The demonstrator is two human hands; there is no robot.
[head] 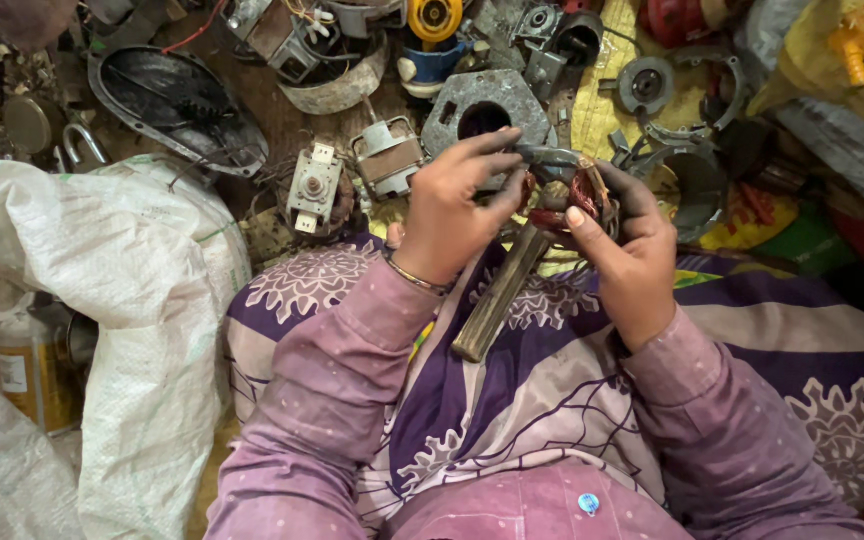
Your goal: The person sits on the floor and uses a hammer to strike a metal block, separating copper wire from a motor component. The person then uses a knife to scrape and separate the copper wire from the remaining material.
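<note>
My left hand point(457, 205) and my right hand point(627, 245) meet over my lap, both closed on a small motor part point(577, 190) with reddish copper windings and a grey metal frame. Fingers of the left hand press on the part's top left side; my right thumb lies across its front. A worn wooden handle point(500, 295), likely of a hammer, slants down from between the hands onto my purple patterned cloth point(552, 390); which hand holds it I cannot tell. A thin bangle sits on my left wrist.
Scrap motor parts cover the floor ahead: a small motor with a white connector point(314, 185), another motor point(389, 155), a grey metal plate with a round hole point(482, 105), a dark oval cover point(177, 105). A white woven sack point(102, 290) lies at left.
</note>
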